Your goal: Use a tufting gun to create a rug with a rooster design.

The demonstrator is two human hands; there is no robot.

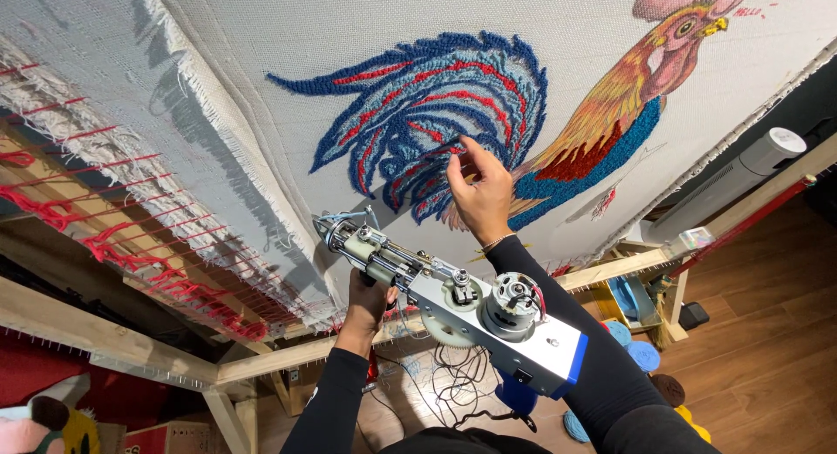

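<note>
My left hand (pixel 366 301) grips the handle of a silver and blue tufting gun (pixel 453 306), whose needle end points up-left at the stretched cloth. My right hand (pixel 479 193) is raised against the white backing cloth (pixel 288 36), with fingertips pinching at the blue and red tufted tail (pixel 418 114) of a rooster design. The rooster's orange neck and head (pixel 663 44) run toward the upper right. A cable hangs from the gun below.
The cloth is stretched on a wooden frame (pixel 113 341) with red yarn lacing (pixel 131 245) along its left edge. Yarn balls (pixel 641 354) lie on the wooden floor at right. A white tower fan (pixel 741 171) stands behind the frame.
</note>
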